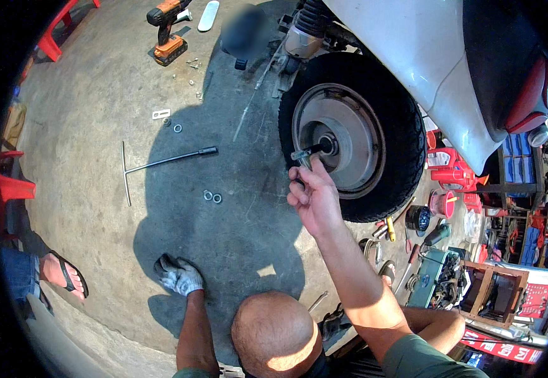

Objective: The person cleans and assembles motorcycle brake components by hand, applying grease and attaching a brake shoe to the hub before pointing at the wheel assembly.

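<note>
My bare right hand [315,195] is raised to the hub of a scooter's wheel [355,135]. Thumb and forefinger close on the end of the metal axle [300,155], while the other fingers curl toward the palm. A black section of the axle runs from there into the hub. Low over the floor at the left is my left hand [179,275], in a white and dark grey work glove. Its fingers look curled; what they may hold is hidden. Two metal rings [212,196] lie ahead of it, beyond them a T-handle socket wrench [170,162].
A cordless drill [169,31], small hardware, a slotted plate [161,114] and a washer [177,128] are on the concrete farther off. Right of the tyre stand a black bowl [418,218], tools and a green machine [436,277]. Another person's sandalled foot [64,275] is at left.
</note>
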A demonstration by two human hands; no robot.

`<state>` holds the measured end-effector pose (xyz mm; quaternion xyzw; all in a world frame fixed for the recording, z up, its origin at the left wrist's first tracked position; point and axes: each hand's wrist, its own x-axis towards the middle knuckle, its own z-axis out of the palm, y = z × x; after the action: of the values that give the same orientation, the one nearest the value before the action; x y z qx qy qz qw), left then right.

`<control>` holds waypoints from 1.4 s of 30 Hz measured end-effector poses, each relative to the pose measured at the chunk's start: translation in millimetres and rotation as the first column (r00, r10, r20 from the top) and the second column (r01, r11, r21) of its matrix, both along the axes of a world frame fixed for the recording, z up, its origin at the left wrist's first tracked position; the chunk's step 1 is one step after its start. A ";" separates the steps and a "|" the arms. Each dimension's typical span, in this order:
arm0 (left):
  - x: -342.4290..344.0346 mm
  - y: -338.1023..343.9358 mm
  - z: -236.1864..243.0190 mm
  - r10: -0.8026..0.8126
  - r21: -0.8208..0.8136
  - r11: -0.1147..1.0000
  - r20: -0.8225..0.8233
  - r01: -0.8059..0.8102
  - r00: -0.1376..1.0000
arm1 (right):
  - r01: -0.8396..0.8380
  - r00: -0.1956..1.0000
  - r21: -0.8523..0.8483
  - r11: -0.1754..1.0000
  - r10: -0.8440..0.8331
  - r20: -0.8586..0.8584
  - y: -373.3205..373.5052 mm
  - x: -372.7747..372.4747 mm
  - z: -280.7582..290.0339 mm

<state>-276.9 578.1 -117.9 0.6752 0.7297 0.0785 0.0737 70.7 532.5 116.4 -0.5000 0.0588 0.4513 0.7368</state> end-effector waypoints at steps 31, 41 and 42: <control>-3.0 -0.4 -4.6 -0.031 0.054 0.998 -0.022 0.032 0.999 | -0.060 0.811 -0.426 0.903 0.293 0.507 -4.9 -12.0 -1.5; -3.4 0.0 -4.9 -0.042 0.092 0.995 0.001 0.042 0.999 | -0.079 0.660 -0.524 0.848 0.439 0.610 -10.5 -12.0 -22.3; -4.1 0.0 -5.9 -0.037 0.095 0.995 -0.004 0.037 0.999 | -0.080 0.653 -0.532 0.843 0.448 0.611 -10.8 -13.1 -21.4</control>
<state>-281.0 578.1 -123.8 0.6915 0.7125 0.1112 0.0422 57.6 521.7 95.0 -0.7975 -0.2031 0.2986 0.4833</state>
